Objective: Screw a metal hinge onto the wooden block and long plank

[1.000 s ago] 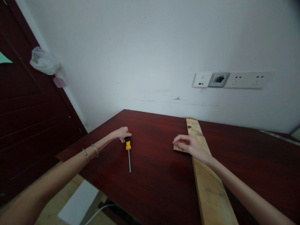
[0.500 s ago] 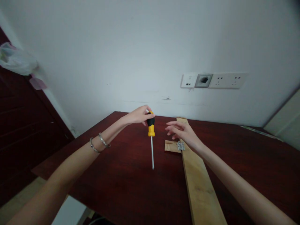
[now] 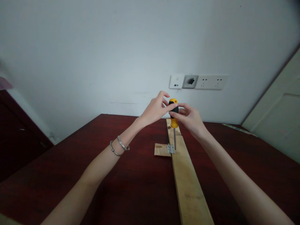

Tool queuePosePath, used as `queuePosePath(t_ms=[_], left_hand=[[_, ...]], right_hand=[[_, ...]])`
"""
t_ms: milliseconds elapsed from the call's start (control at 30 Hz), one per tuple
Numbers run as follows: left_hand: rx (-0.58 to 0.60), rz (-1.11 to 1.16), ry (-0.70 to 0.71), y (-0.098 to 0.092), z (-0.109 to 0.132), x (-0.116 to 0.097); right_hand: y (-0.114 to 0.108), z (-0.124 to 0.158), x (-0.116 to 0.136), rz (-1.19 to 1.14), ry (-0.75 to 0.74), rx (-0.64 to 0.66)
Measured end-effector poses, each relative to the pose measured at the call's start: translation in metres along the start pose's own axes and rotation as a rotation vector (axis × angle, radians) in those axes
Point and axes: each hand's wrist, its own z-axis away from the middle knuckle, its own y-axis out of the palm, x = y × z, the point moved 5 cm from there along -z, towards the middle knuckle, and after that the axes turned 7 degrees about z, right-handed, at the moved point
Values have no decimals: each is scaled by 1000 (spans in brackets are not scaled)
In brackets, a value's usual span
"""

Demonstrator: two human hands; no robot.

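Above the middle of a dark red wooden surface (image 3: 70, 175), two bare hands meet around a screwdriver (image 3: 173, 122) held upright, its tip pointing down. The left hand (image 3: 157, 109), with two silver bracelets (image 3: 119, 146) on its wrist, pinches the black upper part of the handle between thumb and fingertips, with the other fingers lifted and slightly spread. The right hand (image 3: 191, 118) closes its fingers on the same handle from the right side. The yellow end of the handle shows above and below the fingers. The thin metal shaft comes down to a small silver hinge (image 3: 170, 148); whether the tip sits in a screw is too small to tell. The hinge joins a long pale wooden plank (image 3: 187, 181), running from near to far, to a small wooden piece (image 3: 161, 150) lying just to its left. On the white wall beyond is a row of wall sockets (image 3: 199, 82). A pale door (image 3: 276, 125) stands at far right.
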Motion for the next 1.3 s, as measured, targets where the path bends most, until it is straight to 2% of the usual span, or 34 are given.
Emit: queuePosePath(t_ms=[100,167,300,367,467,600,867,1133,1300], left_hand=[[-42,56,8,-5,3,17],[25,55,-9,-2,8,38],[362,47,-163,17,32,87],[530,-17,-208,27,47,106],[725,-215,-207,41,68,122],[880,-405,-183,56,88,128],[915,-508,-195,69,104,129],[858,-530,-91,72,106,128],[805,-502,-79,72,107,133]], right_hand=[[-13,-4,2,20,-14,-44],[-20,-4,4,36,-31,-55],[-34,-3,5,84,-91,-96],[-37,-1,3,119,-105,-111],[-39,0,-2,144,-113,-116],[-38,0,-11,123,-112,-127],[-38,5,-15,135,-139,-153],[-29,6,-24,125,-152,-122],[-29,4,-32,79,-132,-145]])
